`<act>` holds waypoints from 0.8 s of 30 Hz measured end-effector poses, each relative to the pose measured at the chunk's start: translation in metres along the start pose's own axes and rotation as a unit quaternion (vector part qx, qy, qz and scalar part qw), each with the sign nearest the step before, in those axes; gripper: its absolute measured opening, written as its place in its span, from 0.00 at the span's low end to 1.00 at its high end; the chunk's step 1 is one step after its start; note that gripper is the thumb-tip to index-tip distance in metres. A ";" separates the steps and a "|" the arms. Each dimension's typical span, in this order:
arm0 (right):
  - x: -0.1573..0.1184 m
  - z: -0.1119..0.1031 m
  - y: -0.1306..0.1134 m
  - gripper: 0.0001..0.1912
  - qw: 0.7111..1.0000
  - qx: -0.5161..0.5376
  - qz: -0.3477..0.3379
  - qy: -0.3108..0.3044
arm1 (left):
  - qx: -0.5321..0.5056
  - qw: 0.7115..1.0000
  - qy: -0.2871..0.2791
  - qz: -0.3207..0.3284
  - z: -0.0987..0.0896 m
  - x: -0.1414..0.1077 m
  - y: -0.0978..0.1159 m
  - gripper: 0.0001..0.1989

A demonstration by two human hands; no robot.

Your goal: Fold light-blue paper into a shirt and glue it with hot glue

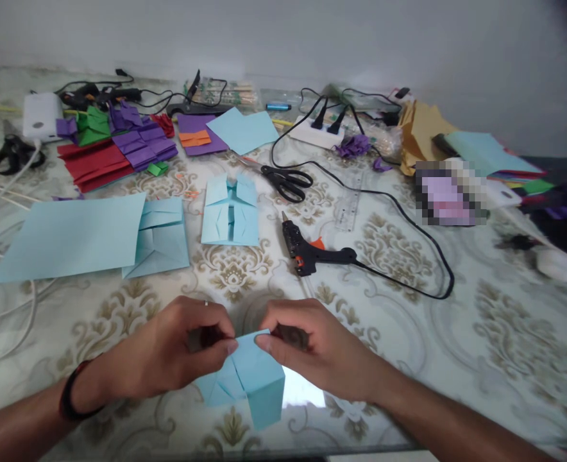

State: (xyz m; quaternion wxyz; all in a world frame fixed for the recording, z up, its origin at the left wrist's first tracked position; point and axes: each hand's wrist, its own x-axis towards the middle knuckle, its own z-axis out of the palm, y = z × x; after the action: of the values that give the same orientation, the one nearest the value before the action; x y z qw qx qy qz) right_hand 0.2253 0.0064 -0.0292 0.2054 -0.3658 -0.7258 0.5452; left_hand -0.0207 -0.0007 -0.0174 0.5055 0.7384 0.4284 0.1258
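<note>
A partly folded sheet of light blue paper (259,375) is held up near the front of the table, creased, with one flap hanging down on the right. My left hand (182,350) pinches its upper edge between thumb and forefinger. Close beside it, my right hand (307,346) grips the same edge the same way. Beyond my hands lies another folded light blue paper piece (216,224) with slits along its middle. To the left, a flat light blue sheet (76,234) overlaps a folded light blue piece (165,247).
A black glue gun (312,250) lies right of centre, its cord looping to a white power strip (317,131). Black-handled scissors (288,183) and a clear ruler (351,202) are behind it. Folded purple paper (143,144) and red paper (93,163) sit at the back left.
</note>
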 end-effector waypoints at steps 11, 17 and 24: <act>0.000 -0.001 -0.001 0.15 1.000 0.007 -0.011 0.002 | 0.026 0.999 0.004 0.031 -0.001 -0.002 -0.001 0.10; 0.000 0.000 0.000 0.15 0.999 0.027 0.019 0.009 | 0.004 0.999 0.027 0.037 -0.002 -0.002 -0.002 0.14; 0.001 0.003 0.000 0.17 0.999 0.024 0.042 0.016 | -0.037 0.998 0.041 0.024 -0.002 -0.006 -0.005 0.13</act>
State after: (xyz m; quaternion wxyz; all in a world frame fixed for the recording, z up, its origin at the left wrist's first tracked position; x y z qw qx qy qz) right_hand 0.2226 0.0049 -0.0301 0.2024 -0.3997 -0.6931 0.5647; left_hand -0.0277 -0.0030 -0.0189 0.5116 0.7234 0.4257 0.1837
